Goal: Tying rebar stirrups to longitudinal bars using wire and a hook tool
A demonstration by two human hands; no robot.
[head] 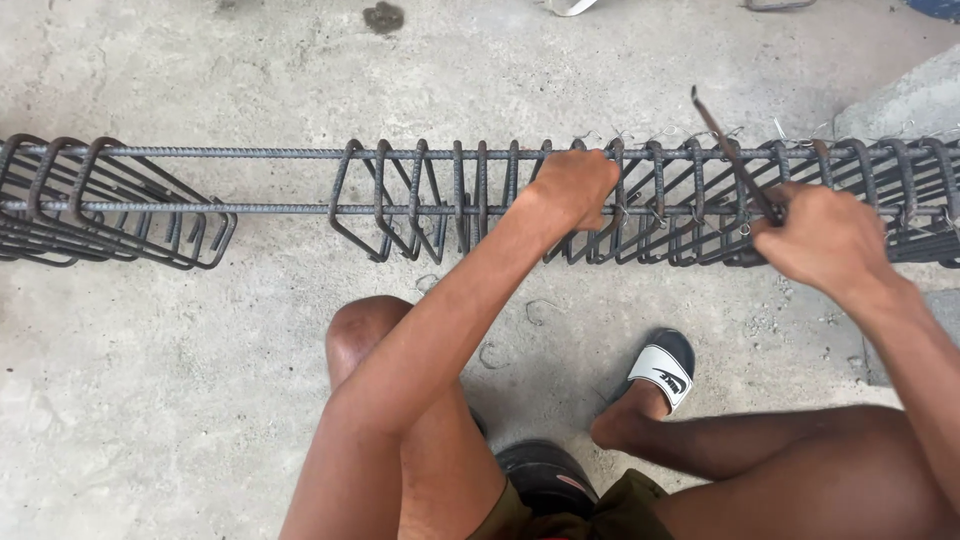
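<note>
Left hand (572, 188) is clenched tight around a stirrup (611, 200) on the rebar cage (250, 153), which lies across the concrete floor (150, 380). Right hand (825, 240) is closed on a thin hook tool (735, 160), tip down among the tied stirrups just right of the left hand.

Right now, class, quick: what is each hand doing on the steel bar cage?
Left hand: closed, fingers gripping the top bar among the stirrups.
Right hand: closed, holding a thin metal hook tool.
</note>
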